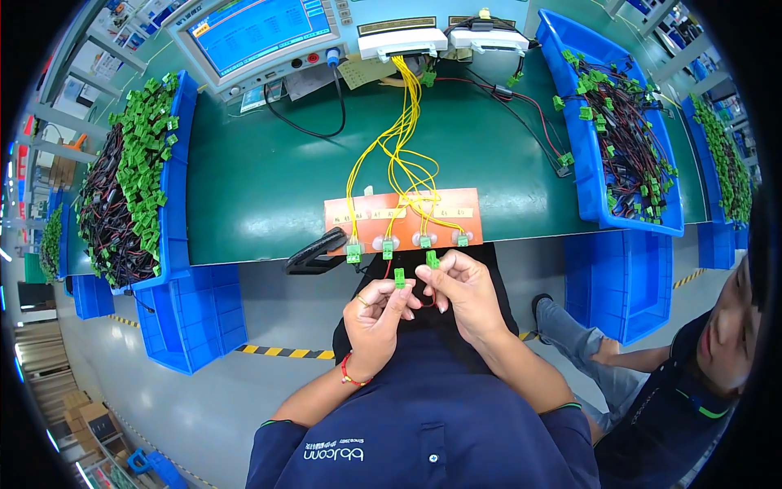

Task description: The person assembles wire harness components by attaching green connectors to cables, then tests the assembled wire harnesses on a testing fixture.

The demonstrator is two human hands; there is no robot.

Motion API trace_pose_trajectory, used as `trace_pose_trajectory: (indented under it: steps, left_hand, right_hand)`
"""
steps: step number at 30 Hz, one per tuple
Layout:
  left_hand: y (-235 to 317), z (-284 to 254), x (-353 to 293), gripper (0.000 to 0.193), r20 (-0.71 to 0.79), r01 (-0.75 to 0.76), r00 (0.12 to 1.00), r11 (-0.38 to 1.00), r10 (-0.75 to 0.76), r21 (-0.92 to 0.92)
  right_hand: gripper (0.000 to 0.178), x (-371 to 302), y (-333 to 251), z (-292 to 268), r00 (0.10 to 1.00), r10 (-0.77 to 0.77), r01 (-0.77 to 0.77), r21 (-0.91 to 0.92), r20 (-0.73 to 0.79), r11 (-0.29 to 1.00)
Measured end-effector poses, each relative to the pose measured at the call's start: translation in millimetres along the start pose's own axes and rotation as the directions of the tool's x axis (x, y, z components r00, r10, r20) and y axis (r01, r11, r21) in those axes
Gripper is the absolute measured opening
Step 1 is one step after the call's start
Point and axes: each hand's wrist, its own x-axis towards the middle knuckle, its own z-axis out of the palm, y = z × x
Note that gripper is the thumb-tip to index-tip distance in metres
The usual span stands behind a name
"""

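My left hand (376,316) pinches a small green terminal connector (399,278) between thumb and fingertips. Just to its right and slightly higher, another green terminal connector (432,259) sits in the pinch of my right hand (464,295). A bit of thin red wire shows by my fingers; its full run is hidden. Both connectors are held just below an orange board (338,213) at the bench's front edge. Several green sockets (424,242) line that board's near side, joined to yellow wires (405,122). The two held connectors look apart from the sockets.
A tester with a lit screen (257,37) stands at the back of the green bench (261,179). Blue bins of wired green connectors flank it, one left (177,155) and one right (599,200). A black clamp handle (316,253) juts out beside the board. Another person (692,383) sits at right.
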Motion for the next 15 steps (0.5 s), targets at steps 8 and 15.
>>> trace_pose_trajectory:
  steps: [8,15]
  left_hand:
    - [2,-8,-2,0.017,-0.002,0.025,1.0,0.999,-0.025,0.026]
    - [1,-9,3,0.015,0.039,-0.009,0.999,1.0,0.009,-0.002]
  right_hand:
    - [0.015,3,-3,17,0.994,0.032,-0.022,0.089,-0.102,0.996]
    - [0.013,10,-3,9,0.99,0.129,-0.117,0.178,-0.057,0.977]
